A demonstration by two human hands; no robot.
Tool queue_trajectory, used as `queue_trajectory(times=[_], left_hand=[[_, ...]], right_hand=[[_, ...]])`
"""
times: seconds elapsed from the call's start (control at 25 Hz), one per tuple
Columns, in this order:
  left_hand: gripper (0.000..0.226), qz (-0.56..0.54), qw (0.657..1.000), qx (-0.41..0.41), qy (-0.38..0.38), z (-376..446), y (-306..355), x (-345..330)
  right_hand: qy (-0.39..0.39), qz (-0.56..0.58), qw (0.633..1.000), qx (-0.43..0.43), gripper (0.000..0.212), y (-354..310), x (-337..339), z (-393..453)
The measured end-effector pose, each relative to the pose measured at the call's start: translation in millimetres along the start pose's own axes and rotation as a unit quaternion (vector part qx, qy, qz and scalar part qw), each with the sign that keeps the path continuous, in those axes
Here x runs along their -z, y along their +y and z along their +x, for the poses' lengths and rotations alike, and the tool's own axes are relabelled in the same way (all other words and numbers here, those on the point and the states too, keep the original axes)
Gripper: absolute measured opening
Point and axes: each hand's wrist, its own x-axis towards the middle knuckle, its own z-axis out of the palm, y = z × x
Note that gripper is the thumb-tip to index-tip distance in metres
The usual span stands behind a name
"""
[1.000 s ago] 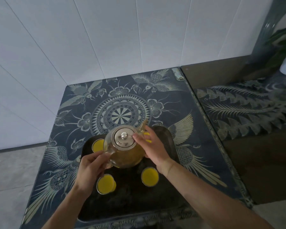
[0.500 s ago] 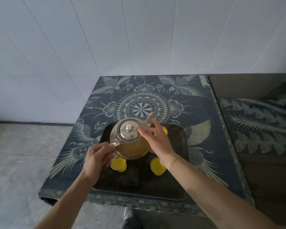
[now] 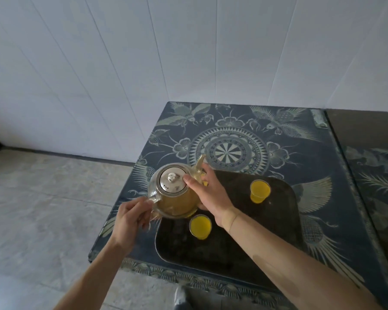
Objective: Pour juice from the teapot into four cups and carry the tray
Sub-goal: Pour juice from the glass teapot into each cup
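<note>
Pouring looks mostly done: two filled cups (image 3: 260, 190) (image 3: 200, 224) are seen on the tray (image 3: 278, 231), others hidden. Teapot (image 3: 174, 191) is held over the tray's left edge, left hand (image 3: 130, 218) closed on its handle, right hand (image 3: 208, 193) steadying the lid. Carrying is not started.

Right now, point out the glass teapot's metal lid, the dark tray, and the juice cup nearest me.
Metal lid (image 3: 172, 180): head view, on its top by the knob.
Dark tray (image 3: 229, 249): head view, bare floor.
Nearest juice cup (image 3: 200, 225): head view, juice surface.
</note>
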Motion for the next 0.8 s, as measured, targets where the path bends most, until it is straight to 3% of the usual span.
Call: queue_trajectory(times=[0.44,0.8], left_hand=[[0.04,0.024,0.998,0.022,0.055,34.4,-16.9,92.2],[0.038,0.025,0.994,0.076,0.074,49.3,-49.3,127.7]], right_hand=[[-0.039,-0.04,0.997,-0.056,0.085,1.9,-93.2,75.9],[-0.078,-0.055,0.989,-0.113,0.081,26.6,-137.5,122.1]])
